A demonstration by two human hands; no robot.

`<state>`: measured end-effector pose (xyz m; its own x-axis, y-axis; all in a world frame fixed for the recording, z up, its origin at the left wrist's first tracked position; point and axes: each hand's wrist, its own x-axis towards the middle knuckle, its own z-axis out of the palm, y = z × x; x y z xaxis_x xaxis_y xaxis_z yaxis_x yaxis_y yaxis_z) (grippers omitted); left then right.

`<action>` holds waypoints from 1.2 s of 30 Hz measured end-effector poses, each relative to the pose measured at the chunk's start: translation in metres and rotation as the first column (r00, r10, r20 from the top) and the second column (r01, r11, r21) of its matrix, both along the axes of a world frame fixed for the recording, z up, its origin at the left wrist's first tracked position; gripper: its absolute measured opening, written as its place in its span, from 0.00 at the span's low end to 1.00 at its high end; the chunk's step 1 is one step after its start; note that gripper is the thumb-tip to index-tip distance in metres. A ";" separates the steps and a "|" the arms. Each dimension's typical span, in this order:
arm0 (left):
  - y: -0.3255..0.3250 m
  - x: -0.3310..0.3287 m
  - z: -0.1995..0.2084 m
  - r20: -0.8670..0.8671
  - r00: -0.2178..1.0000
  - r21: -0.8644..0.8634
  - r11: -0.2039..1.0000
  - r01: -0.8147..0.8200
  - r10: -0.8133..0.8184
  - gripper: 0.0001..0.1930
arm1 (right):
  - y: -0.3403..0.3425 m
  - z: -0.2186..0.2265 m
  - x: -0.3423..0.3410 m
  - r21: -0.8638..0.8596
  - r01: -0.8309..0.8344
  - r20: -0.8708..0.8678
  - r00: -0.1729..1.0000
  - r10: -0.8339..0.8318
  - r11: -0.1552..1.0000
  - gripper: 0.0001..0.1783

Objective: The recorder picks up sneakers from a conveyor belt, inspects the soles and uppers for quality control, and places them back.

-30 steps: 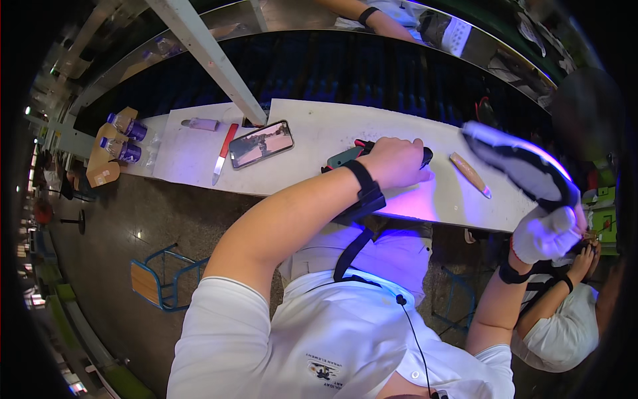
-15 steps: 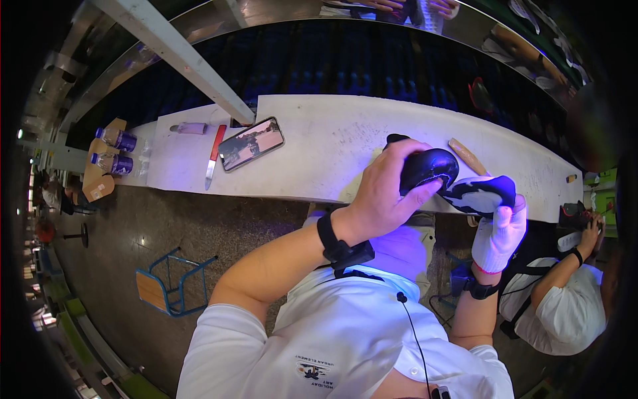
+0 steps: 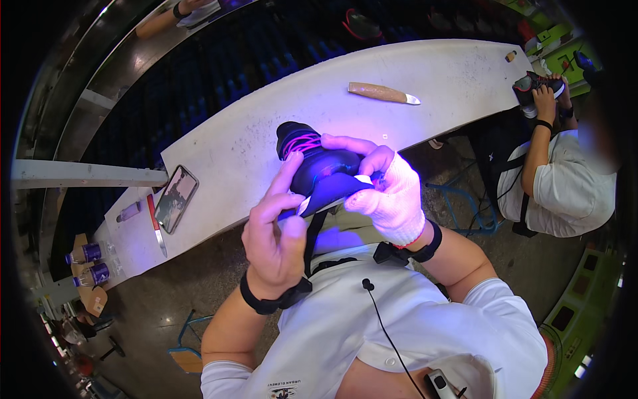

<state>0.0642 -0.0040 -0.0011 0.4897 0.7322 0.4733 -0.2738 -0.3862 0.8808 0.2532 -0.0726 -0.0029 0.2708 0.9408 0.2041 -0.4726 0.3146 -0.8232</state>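
A black shoe (image 3: 325, 163) with pink laces is between my two hands, its toe toward me, above the table's front edge. Against its toe end lies a dark shoe sole (image 3: 333, 191) with pale patches on its edge. My bare left hand (image 3: 274, 233) grips the left side, fingers along the upper and thumb by the sole. On the right, my right hand (image 3: 392, 198), in a white glove with bare fingertips, pinches shoe and sole together, thumb on the sole. The seam between the two is partly hidden by my fingers.
Beyond my hands on the white table (image 3: 226, 146) lies a wooden-handled knife (image 3: 379, 92). Leftward are a phone (image 3: 177, 199), a red-handled knife (image 3: 157, 226) and bottles (image 3: 92, 274). A co-worker (image 3: 565, 179) at right holds another shoe (image 3: 537, 86). Blue-framed stools (image 3: 189, 342) stand below.
The sole, held apart in my gloved hand before, is now against the shoe. The shoe has turned to point its toe at me. My view has swung to the right.
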 end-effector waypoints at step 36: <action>0.033 -0.058 0.054 -0.646 0.760 0.178 0.982 0.060 0.071 0.40 | 0.042 -0.054 -0.026 0.469 0.041 0.777 0.456 -0.434 0.882 0.24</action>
<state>0.0066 0.0291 0.0530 0.7222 0.6716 0.1655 0.3388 -0.5520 0.7619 0.2273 -0.0309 -0.0570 -0.0198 0.6755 0.7371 0.5293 0.6325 -0.5654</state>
